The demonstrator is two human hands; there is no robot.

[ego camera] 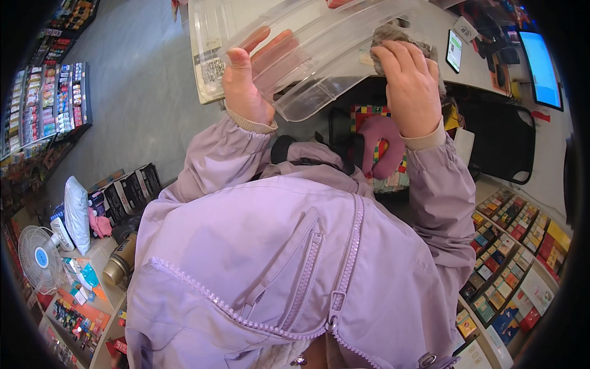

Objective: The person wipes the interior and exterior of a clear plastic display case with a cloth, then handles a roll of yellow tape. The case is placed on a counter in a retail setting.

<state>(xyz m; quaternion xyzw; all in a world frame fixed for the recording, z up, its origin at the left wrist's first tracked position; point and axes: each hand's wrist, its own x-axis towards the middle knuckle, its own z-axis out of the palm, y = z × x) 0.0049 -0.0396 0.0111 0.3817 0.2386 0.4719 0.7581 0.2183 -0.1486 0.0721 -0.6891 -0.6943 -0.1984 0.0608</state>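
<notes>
My left hand (246, 90) grips one end of a long clear plastic tray (318, 85), its thumb on the near side. The fingers show through the plastic behind it. Tilted, the tray is held up over the near edge of a white counter (479, 79). Bunched under the fingers of my right hand (411, 90) is a grey-brown cloth (386, 36), which is at the tray's right part. Whether the cloth presses on the plastic there is hard to tell.
On the counter lies a phone (454, 51) with a lit screen, near a monitor (540, 69). A pink neck pillow (372, 143) sits below the counter by a black folding chair (495, 138). Stocked shelves (50, 101) stand left; a fan (41, 259) and a flask (120, 260) are at lower left.
</notes>
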